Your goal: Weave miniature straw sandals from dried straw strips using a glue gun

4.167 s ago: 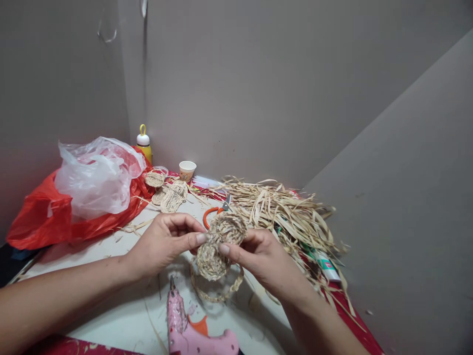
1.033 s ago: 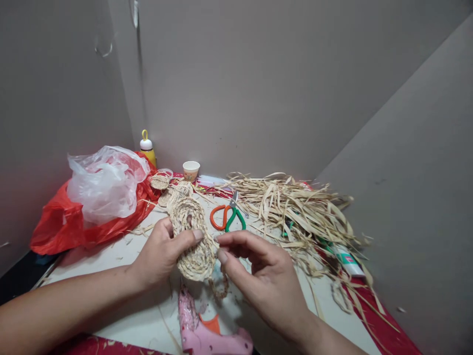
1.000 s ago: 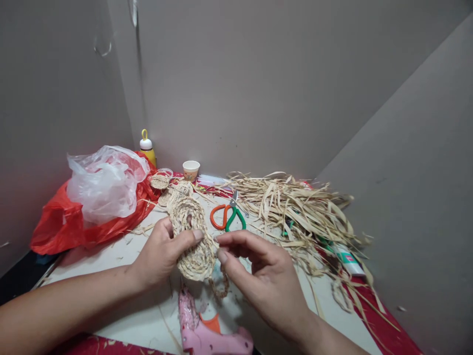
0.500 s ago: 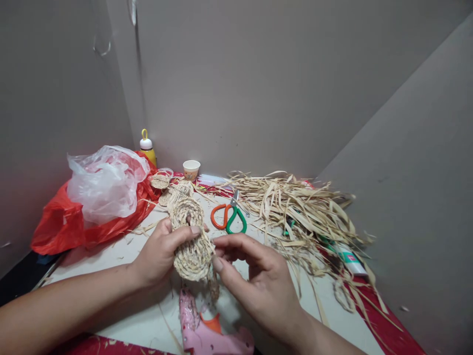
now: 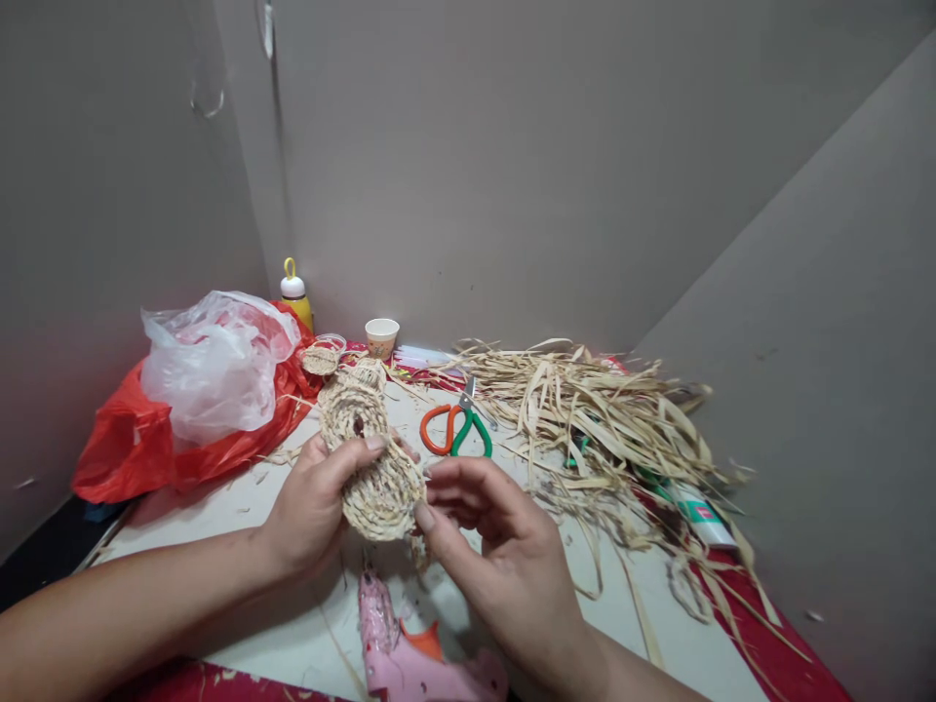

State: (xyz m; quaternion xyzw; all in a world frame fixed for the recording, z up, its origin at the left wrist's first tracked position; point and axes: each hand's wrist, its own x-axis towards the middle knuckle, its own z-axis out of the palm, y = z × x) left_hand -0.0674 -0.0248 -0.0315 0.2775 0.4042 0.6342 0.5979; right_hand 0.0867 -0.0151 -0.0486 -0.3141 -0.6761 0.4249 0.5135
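Observation:
A coiled, braided straw piece (image 5: 384,492), shaped roughly like a figure eight with a small hole in its upper round, is raised above the table. My left hand (image 5: 314,497) grips it, thumb across the narrow middle and fingers behind. At the lower right edge, my right hand (image 5: 504,556) closes thumb and forefinger on the straw rim. Below the piece lies a pink hot glue gun (image 5: 416,663) with an orange trigger, its nozzle pointing away from me. A short brownish strand hangs beneath the piece, partly hidden by my right hand.
Orange-and-green-handled scissors (image 5: 454,429) lie beyond my hands. Dry straw strips (image 5: 585,400) are heaped at the right beside a white-and-green tube (image 5: 702,515). Plastic bags (image 5: 212,380), a yellow bottle (image 5: 295,300), a paper cup (image 5: 381,337) and a small woven disc (image 5: 320,361) stand or lie at the back left.
The straw piece has tilted, its upper round swinging left and its lower end moving slightly right. Both hands keep hold of it. The camera view has shifted slightly.

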